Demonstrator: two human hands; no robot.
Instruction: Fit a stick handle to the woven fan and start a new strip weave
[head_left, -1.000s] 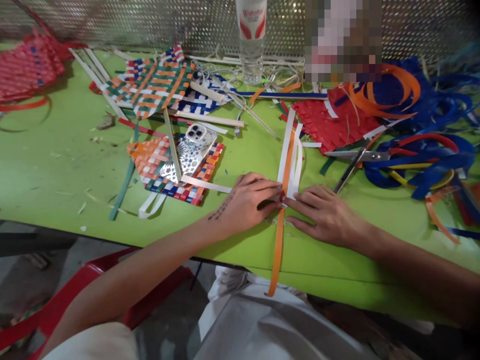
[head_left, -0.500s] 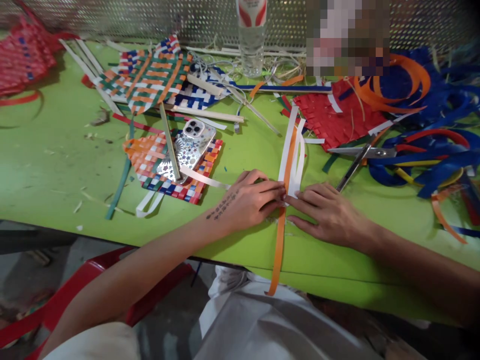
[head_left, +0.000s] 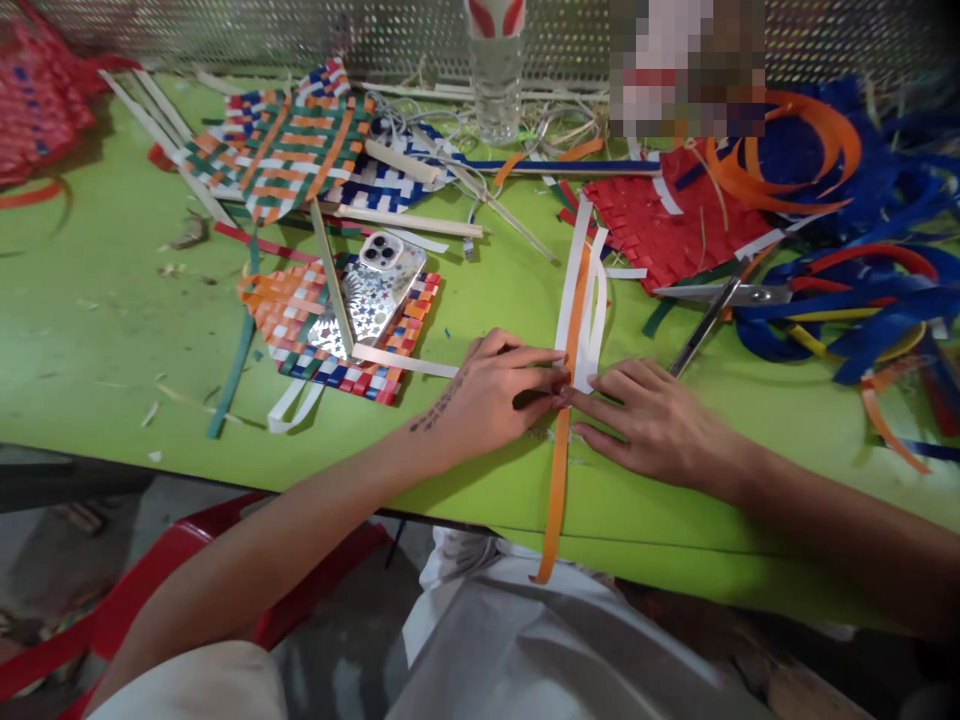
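Note:
My left hand (head_left: 506,395) pinches an orange strip (head_left: 556,480) where it crosses white strips near the table's front. The orange strip runs from among the white strips (head_left: 575,275) down over the table edge to my lap. My right hand (head_left: 649,420) lies just right of the crossing, its index fingertip at the strips and its fingers spread. Another white strip (head_left: 412,360) reaches left from under my left hand to a phone (head_left: 390,290), which rests on a colourful woven piece (head_left: 382,385). The fingertips partly hide the crossing.
Scissors (head_left: 739,295) and a metal-coloured tool (head_left: 697,330) lie right of the strips. Behind are a red woven piece (head_left: 637,230), a bottle (head_left: 496,90) and a green-orange woven piece (head_left: 300,160). Blue strips (head_left: 870,330) heap at the right. A red chair (head_left: 150,590) stands lower left.
The view has shifted slightly, so the things on the table appear a little higher and further left. Both hands stay at the crossing of the strips, with only slight finger movement.

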